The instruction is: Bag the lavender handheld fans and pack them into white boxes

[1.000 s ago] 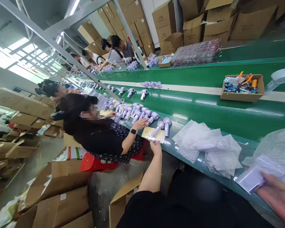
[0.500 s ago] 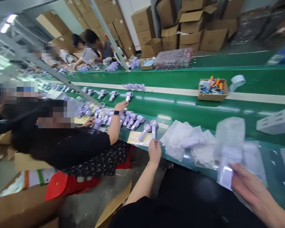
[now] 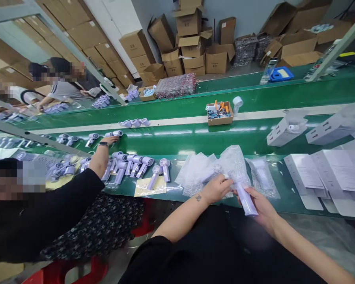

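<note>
A lilac handheld fan (image 3: 247, 203) is in my right hand (image 3: 262, 206), its handle slanting down toward me. The fan's head is inside a clear bubble-wrap bag (image 3: 234, 157); the handle sticks out of it. My left hand (image 3: 216, 189) is closed at the bag's lower left edge, its fingertips pinching the plastic near the fan. More bubble-wrap bags (image 3: 192, 169) lie just beyond my left hand. Right of the held fan, another bubble-wrapped fan (image 3: 260, 173) lies on the bench. Two bare fans (image 3: 165, 170) rest by a beige sheet (image 3: 144, 187) to my left.
A co-worker's hand (image 3: 111, 139) touches a fan on the green conveyor (image 3: 177, 144). Several lilac fans (image 3: 136, 163) stand grouped at left. White boxes (image 3: 304, 169) are on the right. A small carton of tools (image 3: 220, 120) and a tape roll (image 3: 237, 101) are ahead.
My left hand has left the bare fan at left and come to the bag in my right hand. The bagged fan has moved inward and lower. The view has swung right.
</note>
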`<state>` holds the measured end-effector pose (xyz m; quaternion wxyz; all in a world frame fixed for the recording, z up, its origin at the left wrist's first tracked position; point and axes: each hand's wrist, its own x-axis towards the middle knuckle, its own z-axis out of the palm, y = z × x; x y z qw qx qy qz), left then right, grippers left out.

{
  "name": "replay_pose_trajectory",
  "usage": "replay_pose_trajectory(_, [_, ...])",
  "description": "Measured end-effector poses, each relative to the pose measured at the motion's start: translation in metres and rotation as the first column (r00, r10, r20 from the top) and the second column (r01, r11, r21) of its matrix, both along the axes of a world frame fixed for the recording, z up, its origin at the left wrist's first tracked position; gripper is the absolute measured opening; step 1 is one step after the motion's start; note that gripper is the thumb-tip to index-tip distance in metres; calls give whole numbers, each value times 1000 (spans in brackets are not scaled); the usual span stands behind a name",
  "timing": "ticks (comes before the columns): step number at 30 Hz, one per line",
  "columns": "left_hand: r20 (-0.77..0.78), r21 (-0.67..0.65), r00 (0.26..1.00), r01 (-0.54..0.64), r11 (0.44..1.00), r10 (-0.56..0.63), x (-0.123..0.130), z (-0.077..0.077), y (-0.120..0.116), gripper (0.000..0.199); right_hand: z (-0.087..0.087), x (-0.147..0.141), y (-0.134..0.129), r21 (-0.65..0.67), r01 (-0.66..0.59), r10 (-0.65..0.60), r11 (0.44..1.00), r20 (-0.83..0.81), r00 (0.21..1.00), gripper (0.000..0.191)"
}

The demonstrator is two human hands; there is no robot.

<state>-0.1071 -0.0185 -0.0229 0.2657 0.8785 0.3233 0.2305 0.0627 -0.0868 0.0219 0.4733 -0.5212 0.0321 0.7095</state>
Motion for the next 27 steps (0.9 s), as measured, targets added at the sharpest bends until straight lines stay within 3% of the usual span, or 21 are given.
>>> replay_pose_trajectory(3, [-202, 186, 971, 164, 969, -126, 4, 17, 3, 25, 0, 3, -3, 0, 30, -30, 1000, -11, 999, 12])
replay_pose_trajectory(6, [-255, 277, 961, 175, 945, -104, 13, 30, -9, 26, -4, 7, -2, -29, 29, -29, 999, -15, 999, 9])
replay_pose_trajectory(8, [-238, 238, 966, 161, 958, -103, 22, 34, -20, 27, -9, 9, -3, -51, 22, -20, 998, 33, 999, 6])
replay_pose_trajectory(11, [-170, 19, 983, 76, 997, -72, 36, 36, -25, 25, -19, 17, -8, -72, 12, -2, 997, 133, 991, 9])
replay_pose_trajectory(13, [-135, -199, 991, -49, 979, 22, 44, 39, -21, 22, -22, 27, -16, -86, -11, 26, 996, 169, 985, 11])
replay_pose_trajectory(15, [-129, -382, 987, -136, 914, 93, 50, 46, -17, 18, -18, 43, -25, -54, -65, 76, 996, 253, 964, 13])
replay_pose_trajectory(17, [-120, -514, 984, -177, 839, 134, 54, 57, -16, 16, -8, 61, -33, 38, -154, 120, 987, 458, 881, 17])
replay_pose_trajectory(19, [-83, -626, 977, -205, 753, 197, 56, 69, -16, 15, 7, 77, -37, 140, -238, 94, 961, 644, 759, 22])
replay_pose_trajectory(21, [-17, -682, 968, -194, 705, 250, 57, 82, -14, 18, 22, 85, -37, 213, -256, 49, 943, 673, 738, 24])
replay_pose_trajectory(22, [24, -673, 968, -170, 720, 251, 57, 86, -12, 21, 28, 86, -35, 245, -236, 27, 940, 639, 769, 25])
replay_pose_trajectory(24, [92, -587, 980, -90, 805, 176, 59, 91, -4, 27, 35, 82, -31, 309, -185, -15, 933, 545, 838, 27])
replay_pose_trajectory(26, [105, -488, 994, 49, 872, 3, 63, 88, 3, 58, 34, 75, -28, 379, -151, -37, 913, 446, 894, 28])
replay_pose_trajectory(27, [93, -457, 991, 132, 879, -101, 66, 82, 6, 75, 30, 74, -27, 406, -152, -21, 901, 393, 919, 28])
